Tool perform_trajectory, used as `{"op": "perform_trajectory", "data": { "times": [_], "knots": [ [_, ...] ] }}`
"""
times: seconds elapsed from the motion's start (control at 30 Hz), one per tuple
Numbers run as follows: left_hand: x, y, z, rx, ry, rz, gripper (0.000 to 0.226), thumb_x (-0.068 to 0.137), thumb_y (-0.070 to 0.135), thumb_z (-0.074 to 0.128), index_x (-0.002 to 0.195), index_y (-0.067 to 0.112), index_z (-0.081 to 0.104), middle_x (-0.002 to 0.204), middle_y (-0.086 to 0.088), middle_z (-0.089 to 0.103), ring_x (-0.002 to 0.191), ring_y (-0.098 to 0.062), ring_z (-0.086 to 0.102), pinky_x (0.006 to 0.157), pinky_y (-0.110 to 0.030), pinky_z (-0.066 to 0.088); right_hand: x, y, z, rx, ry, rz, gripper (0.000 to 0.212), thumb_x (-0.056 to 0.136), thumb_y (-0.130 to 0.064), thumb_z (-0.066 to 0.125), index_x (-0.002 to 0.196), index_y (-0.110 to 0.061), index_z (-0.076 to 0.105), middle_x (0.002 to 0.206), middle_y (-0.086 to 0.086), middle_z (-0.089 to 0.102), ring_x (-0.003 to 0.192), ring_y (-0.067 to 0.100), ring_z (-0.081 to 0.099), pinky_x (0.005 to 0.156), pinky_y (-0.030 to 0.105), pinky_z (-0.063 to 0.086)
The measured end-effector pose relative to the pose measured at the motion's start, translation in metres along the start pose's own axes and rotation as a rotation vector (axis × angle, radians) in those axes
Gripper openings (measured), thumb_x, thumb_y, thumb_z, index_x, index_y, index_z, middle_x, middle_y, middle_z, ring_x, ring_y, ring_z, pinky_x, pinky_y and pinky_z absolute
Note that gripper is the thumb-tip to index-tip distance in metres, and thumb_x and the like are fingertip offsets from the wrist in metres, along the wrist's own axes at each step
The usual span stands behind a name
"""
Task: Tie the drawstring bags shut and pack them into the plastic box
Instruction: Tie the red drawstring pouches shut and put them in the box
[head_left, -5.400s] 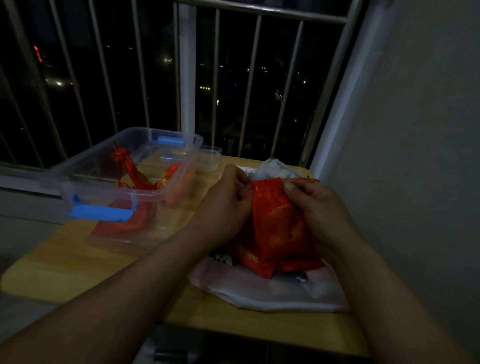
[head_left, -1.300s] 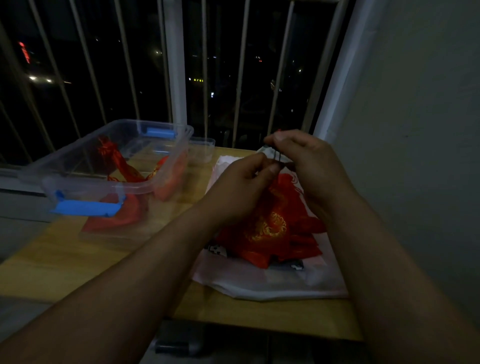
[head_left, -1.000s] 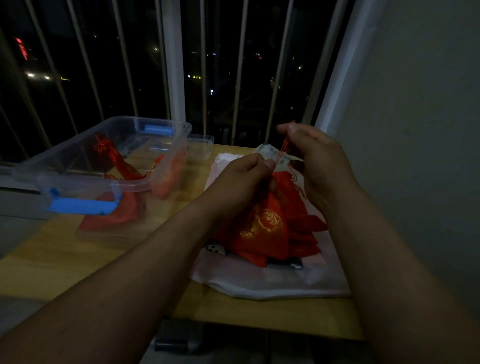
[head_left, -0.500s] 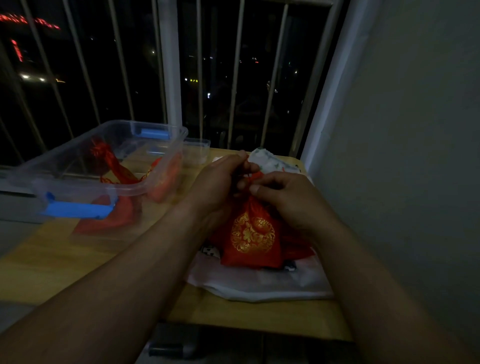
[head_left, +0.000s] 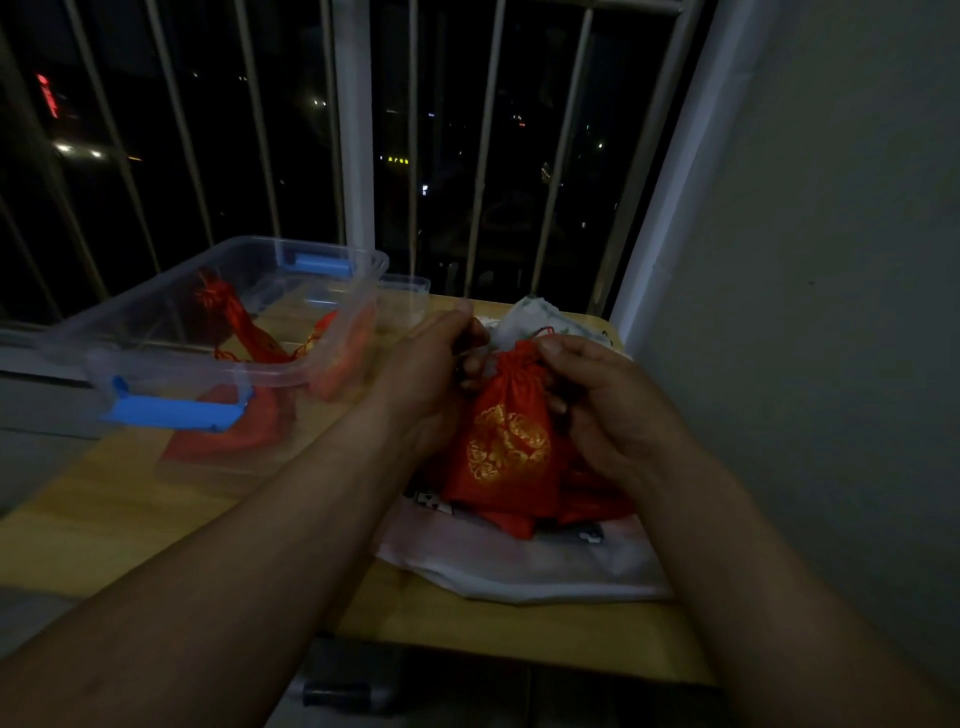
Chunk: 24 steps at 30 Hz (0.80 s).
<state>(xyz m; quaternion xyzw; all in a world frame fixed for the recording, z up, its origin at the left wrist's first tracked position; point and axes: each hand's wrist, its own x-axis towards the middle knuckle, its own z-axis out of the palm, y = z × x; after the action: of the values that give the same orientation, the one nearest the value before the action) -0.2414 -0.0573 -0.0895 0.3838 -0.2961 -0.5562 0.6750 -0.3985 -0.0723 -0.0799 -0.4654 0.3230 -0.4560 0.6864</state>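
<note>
**Single head cam, forward and down**

One wide-angle view worn on the person's head, close in. The plastic box (head_left: 280, 375) sits left of centre, with the wooden table (head_left: 130, 519) under it, the barred window (head_left: 353, 156) behind it and the wall (head_left: 831, 260) to its right. The forearms (head_left: 234, 571) enter at the bottom edge, nearer than the box.

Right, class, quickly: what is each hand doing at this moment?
Left hand: closed, pinching the red bag at its gathered neck.
Right hand: closed, pinching the same neck.

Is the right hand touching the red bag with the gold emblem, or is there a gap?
Touching. The head view shows the right hand pinching the gathered neck of the red bag.
</note>
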Motion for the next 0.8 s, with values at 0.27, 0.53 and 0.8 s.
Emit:
{"op": "perform_trajectory", "data": {
  "times": [0.27,0.53,0.8],
  "knots": [
    [0.005,-0.006,-0.004,-0.101,0.012,-0.114,0.035,0.108,0.03,0.049,0.076,0.014,0.053,0.068,0.0,0.049,0.046,-0.007,0.039,0.041,-0.018,0.032,0.004,0.008,-0.003,0.121,-0.034,0.029,0.007,0.102,-0.009,0.057,0.099,-0.008,0.064,0.087,0.004,0.071,0.054,0.005,0.051,0.039,0.015,0.036],
    [-0.006,0.024,-0.002,0.251,-0.13,0.134,0.024,0.106,0.028,0.052,0.093,0.014,0.066,0.098,-0.001,0.072,0.085,-0.012,0.067,0.075,-0.026,0.057,0.002,0.004,0.005,-0.497,0.09,-0.034,0.014,0.099,-0.006,0.063,0.087,-0.007,0.069,0.071,0.002,0.073,0.059,0.009,0.063,0.055,0.022,0.053],
    [-0.01,0.033,0.007,0.549,-0.216,0.247,0.029,0.107,0.028,0.051,0.102,0.008,0.071,0.105,0.001,0.076,0.105,-0.015,0.07,0.091,-0.03,0.057,-0.003,-0.001,0.009,-0.706,0.031,-0.044,0.008,0.096,-0.021,0.072,0.093,-0.016,0.077,0.068,0.003,0.072,0.057,0.011,0.065,0.054,0.021,0.052]
  ]
}}
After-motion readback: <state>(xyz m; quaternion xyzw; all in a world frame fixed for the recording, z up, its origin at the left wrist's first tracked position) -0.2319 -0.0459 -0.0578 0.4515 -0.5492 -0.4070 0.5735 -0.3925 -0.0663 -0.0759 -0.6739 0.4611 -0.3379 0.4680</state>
